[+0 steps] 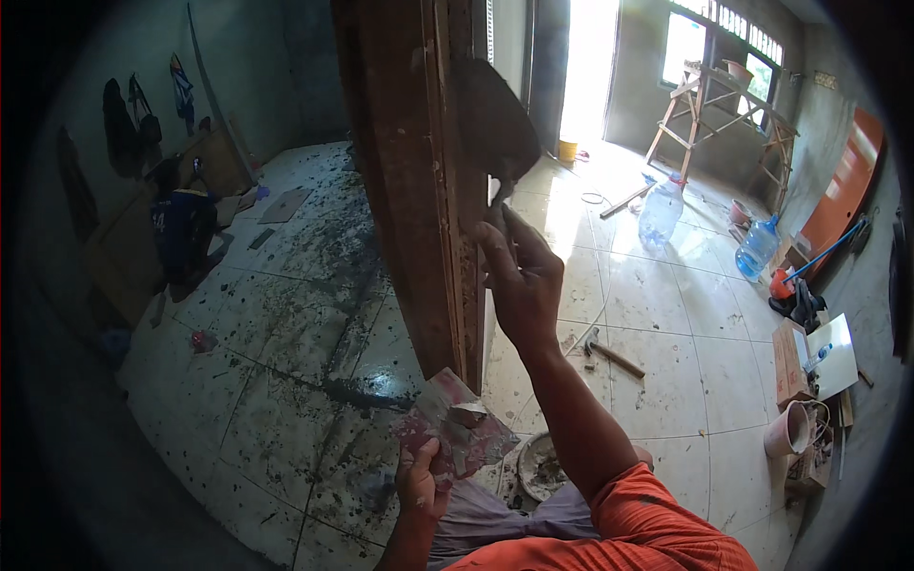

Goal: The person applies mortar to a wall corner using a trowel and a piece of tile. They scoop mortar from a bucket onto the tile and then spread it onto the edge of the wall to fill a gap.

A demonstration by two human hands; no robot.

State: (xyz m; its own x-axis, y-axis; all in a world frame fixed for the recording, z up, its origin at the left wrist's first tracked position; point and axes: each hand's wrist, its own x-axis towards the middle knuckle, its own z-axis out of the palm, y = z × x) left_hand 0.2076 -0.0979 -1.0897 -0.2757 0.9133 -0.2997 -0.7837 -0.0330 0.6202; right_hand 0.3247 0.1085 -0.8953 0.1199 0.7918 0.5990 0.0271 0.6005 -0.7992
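Note:
My right hand (pixel 524 271) is raised and closed round the handle of a broad, dark-bladed trowel (pixel 500 119). The blade points up beside the brown wooden door frame (pixel 405 181); whether it touches the wood I cannot tell. Lower down, my left hand (pixel 419 481) grips the edge of a flat reddish board (pixel 433 428), thumb on top. A small lump of grey-white mortar (pixel 466 416) lies on that board, with more smeared around it. Close to my knees, partly behind my right forearm, stands a round bucket (pixel 526 466) with grey mix inside.
A hammer (pixel 617 359) lies on the tiled floor to the right. Beyond are water jugs (pixel 661 214), a wooden trestle (pixel 700 109) and an orange panel (pixel 843 186). A pinkish bucket (pixel 788 430) stands near boxes. At left, another person (pixel 181 228) crouches by the wall on the dirt-spattered floor.

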